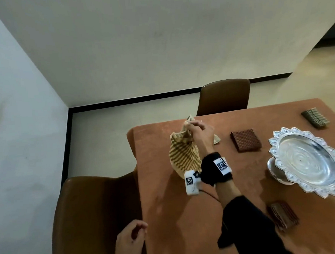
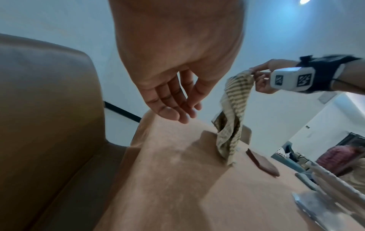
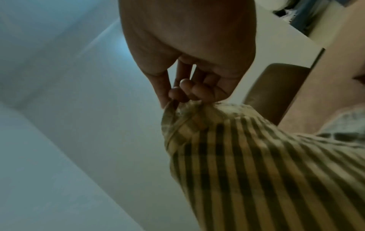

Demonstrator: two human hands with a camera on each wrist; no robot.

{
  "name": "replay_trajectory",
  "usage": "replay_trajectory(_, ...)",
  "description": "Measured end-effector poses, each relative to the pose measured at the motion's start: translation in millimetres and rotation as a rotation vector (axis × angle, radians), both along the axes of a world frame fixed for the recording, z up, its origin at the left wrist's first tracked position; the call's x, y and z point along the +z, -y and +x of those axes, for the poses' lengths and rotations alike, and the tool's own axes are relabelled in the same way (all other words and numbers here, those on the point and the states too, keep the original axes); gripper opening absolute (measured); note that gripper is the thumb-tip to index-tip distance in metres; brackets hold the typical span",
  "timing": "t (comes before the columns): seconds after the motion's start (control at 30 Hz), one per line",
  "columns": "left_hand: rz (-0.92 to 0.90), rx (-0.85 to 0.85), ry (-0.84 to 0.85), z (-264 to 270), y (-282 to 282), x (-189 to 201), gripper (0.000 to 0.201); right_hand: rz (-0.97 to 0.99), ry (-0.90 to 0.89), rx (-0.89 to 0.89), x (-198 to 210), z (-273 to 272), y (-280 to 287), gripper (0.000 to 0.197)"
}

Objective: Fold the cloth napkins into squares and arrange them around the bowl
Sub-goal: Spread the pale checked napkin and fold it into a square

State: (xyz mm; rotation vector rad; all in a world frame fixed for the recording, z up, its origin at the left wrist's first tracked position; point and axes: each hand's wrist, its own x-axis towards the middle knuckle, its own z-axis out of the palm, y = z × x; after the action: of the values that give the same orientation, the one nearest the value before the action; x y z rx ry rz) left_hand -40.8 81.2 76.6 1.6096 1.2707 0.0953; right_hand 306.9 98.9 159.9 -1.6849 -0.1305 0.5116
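Note:
My right hand (image 1: 195, 128) pinches a corner of a beige napkin with dark stripes (image 1: 184, 157) and holds it up above the left part of the table; the napkin (image 2: 231, 118) hangs down with its lower end touching the tabletop. The right wrist view shows thumb and fingers (image 3: 177, 95) closed on the napkin's bunched corner (image 3: 199, 112). My left hand (image 1: 133, 236) hovers empty at the table's near left edge, fingers (image 2: 173, 103) loosely bent. The silver bowl (image 1: 308, 163) with a scalloped rim stands on the right.
The table (image 1: 189, 224) has an orange-brown cloth. Folded napkins lie around the bowl: a red-brown checked one (image 1: 246, 140), a green checked one (image 1: 315, 117) and a dark brown one (image 1: 283, 216). Brown chairs stand at the far side (image 1: 224, 98) and near left (image 1: 93, 215).

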Motion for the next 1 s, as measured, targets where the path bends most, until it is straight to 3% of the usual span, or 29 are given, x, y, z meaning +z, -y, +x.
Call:
replay_trajectory(0.13, 0.106, -0.081, 0.130, 20, 23, 31, 0.032, 0.088, 0.122, 0.018, 61, 24, 15, 0.014)
replay_trajectory(0.3, 0.234, -0.117, 0.221, 36, 56, 59, 0.036, 0.298, 0.085, -0.012, 112, 31, 45, 0.004)
replay_trajectory(0.63, 0.446, -0.100, 0.475, 91, 66, 137, 0.026, 0.516, 0.051, 0.026, 135, 25, 81, 0.016)
replay_trajectory(0.7, 0.458, -0.077, 0.493, 106, 63, 148, 0.021, 0.478, -0.009, 0.039, 134, 19, 85, 0.026)
replay_trajectory(0.8, 0.505, -0.075, 0.489, 123, 61, 160, 0.019, 0.548, -0.093, 0.059, 135, 15, 94, 0.020)
replay_trajectory(0.9, 0.570, -0.077, 0.482, 139, 62, 173, 0.036, 0.611, -0.131, 0.133, 142, 7, 101, 0.027)
replay_trajectory(1.0, 0.550, -0.092, 0.521, 153, 65, 186, 0.072, 0.659, -0.175, 0.217, 154, -9, 111, 0.027)
